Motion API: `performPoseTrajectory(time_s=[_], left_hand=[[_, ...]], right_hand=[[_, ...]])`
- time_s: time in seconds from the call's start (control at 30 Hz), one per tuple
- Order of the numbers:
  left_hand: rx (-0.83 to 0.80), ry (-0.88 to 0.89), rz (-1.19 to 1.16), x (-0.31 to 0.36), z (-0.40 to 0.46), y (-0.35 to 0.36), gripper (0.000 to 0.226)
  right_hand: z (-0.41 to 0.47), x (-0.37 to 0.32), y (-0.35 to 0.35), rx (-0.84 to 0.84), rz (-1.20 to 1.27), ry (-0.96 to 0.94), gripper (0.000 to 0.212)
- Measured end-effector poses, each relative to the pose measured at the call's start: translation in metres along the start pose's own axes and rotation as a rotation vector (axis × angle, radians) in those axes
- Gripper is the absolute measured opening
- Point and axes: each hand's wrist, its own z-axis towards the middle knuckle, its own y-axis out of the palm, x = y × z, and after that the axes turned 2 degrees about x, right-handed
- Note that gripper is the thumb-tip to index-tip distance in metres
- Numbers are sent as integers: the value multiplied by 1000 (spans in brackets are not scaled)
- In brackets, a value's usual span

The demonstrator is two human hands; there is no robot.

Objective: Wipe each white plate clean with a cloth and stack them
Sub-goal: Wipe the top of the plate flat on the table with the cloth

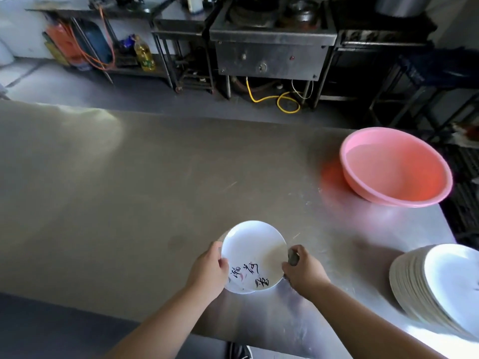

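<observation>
Near the counter's (155, 177) front edge, I see my left hand (208, 270) gripping the left rim of a white plate (252, 251), thumb curled over its face. Black brush lettering marks the plate's near side. My right hand (304, 272) holds the right rim, fingers curled around a small grey cloth (293, 257). At the front right corner leans a tall stack of white plates (440, 286). Toward the far right corner sits a pink basin (396, 167), slightly overhanging the right edge; I cannot tell whether it holds water.
</observation>
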Motion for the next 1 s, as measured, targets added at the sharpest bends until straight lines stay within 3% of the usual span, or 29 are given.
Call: performPoseTrajectory(time_s=[0.2, 0.37, 0.53, 0.9, 1.0], left_hand=[[-111, 68, -42, 37, -18, 34, 29], [-232, 99, -74, 63, -47, 98, 46], [-298, 86, -109, 74, -67, 151, 49], [-213, 91, -94, 73, -74, 175, 59], [-32, 252, 97, 66, -82, 174, 72]], right_hand=[[-15, 44, -49, 120, 52, 34, 14], [-33, 102, -86, 136, 70, 108, 11], [-44, 149, -106, 139, 49, 159, 15], [-46, 170, -116, 122, -100, 50, 19], [-48, 168, -112, 239, -191, -52, 24]])
